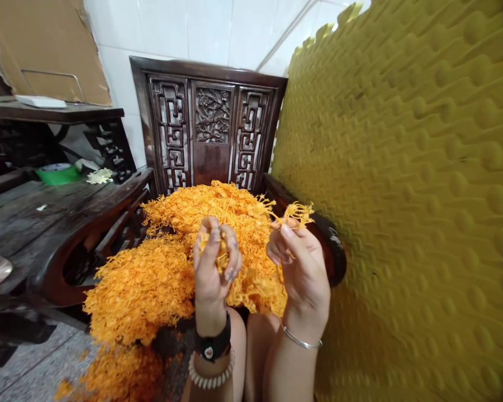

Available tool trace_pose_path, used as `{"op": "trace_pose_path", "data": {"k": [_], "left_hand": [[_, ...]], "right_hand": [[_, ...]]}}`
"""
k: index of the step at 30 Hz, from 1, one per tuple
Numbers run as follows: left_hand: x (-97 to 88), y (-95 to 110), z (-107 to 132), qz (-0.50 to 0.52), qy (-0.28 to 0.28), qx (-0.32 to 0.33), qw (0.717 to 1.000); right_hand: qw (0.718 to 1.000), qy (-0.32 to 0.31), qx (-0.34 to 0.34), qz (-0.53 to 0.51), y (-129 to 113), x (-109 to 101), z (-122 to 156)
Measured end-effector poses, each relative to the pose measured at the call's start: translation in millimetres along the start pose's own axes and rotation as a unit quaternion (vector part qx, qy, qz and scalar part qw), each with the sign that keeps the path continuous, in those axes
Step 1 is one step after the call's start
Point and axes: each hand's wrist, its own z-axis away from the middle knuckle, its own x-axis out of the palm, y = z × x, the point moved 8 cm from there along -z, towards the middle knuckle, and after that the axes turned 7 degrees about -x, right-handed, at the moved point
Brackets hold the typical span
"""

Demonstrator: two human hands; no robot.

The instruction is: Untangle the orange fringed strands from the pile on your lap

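Note:
Raised over the pile, my right hand [304, 262] pinches an orange branched plastic flower piece [298, 214] between thumb and fingertips. Its thin prongs spread out above the fingers, and another pronged end sticks out to the left. Beside it my left hand [216, 259] is held up with curled fingers and a gap between thumb and fingers. Orange strands show through that gap; whether any lie in the hand or only behind it is unclear. A large heap of the same orange plastic flower pieces [142, 285] spreads before and below both hands.
The heap lies against a carved dark wooden chair back [212, 159]. A yellow textured foam mat [402, 195] stands along the right. On the left is a dark wooden seat [17, 218] with a green tape roll [58, 175] and a pale flower-like piece [99, 176].

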Motion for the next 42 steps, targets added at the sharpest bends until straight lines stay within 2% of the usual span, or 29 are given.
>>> {"op": "trace_pose_path", "data": {"k": [3, 5, 6, 10, 16, 18, 22, 24, 27, 31, 32, 34, 37, 39, 42], "left_hand": [[-6.2, -4.7, 2.9, -0.094, 0.074, -0.005, 0.993], [-14.7, -2.0, 8.1, -0.168, 0.138, 0.014, 0.976], [-16.4, -0.3, 10.8, -0.2, 0.151, 0.027, 0.968], [-11.1, 3.5, 16.4, -0.299, 0.125, 0.054, 0.944], [0.6, 15.7, 14.4, -0.462, 0.088, 0.075, 0.879], [-0.4, 11.7, 12.4, -0.459, 0.063, 0.05, 0.885], [-7.6, -13.3, 6.9, -0.313, 0.037, -0.028, 0.948], [-10.1, -26.5, 2.6, -0.224, 0.046, -0.048, 0.972], [-12.5, -38.6, -4.8, -0.174, 0.058, -0.06, 0.981], [-20.4, -25.9, -12.6, -0.264, 0.05, -0.022, 0.963], [-25.5, -17.6, -13.5, -0.257, 0.06, 0.001, 0.965], [-36.1, -2.5, -13.8, -0.172, 0.076, 0.039, 0.981], [-34.2, -1.1, -14.2, -0.052, 0.031, 0.01, 0.998], [-23.5, -6.7, -11.9, -0.09, 0.0, -0.021, 0.996], [-13.2, -7.9, -5.5, -0.206, 0.018, -0.002, 0.978]], "right_hand": [[1.0, -0.016, 0.015, 0.015, 5.5, 8.2, 2.4], [0.999, -0.026, 0.026, 0.037, 9.1, 12.3, 3.7], [0.998, -0.03, 0.029, 0.049, 10.3, 14.2, 4.3], [0.995, -0.042, 0.038, 0.076, 12.7, 21.1, 6.0], [0.993, -0.034, 0.014, 0.109, 11.2, 21.8, 5.0], [0.996, -0.029, 0.004, 0.079, 12.7, 23.8, 5.3], [0.999, 0.037, -0.002, -0.032, 20.4, 25.7, 7.1], [0.997, 0.064, -0.02, -0.033, 23.0, 27.1, 7.3], [0.995, 0.08, -0.053, -0.019, 23.6, 29.4, 5.5], [0.985, 0.119, -0.051, -0.114, 18.6, 16.7, 0.6], [0.98, 0.134, -0.06, -0.135, 13.4, 9.5, -0.7], [0.974, 0.151, -0.087, -0.145, 0.5, -5.4, -3.1], [0.989, 0.096, -0.083, -0.081, -7.8, -13.4, -7.0], [0.997, 0.048, -0.053, -0.016, -2.7, -12.6, -7.2], [0.996, 0.015, -0.051, 0.074, 1.7, -11.4, -4.9]]}}
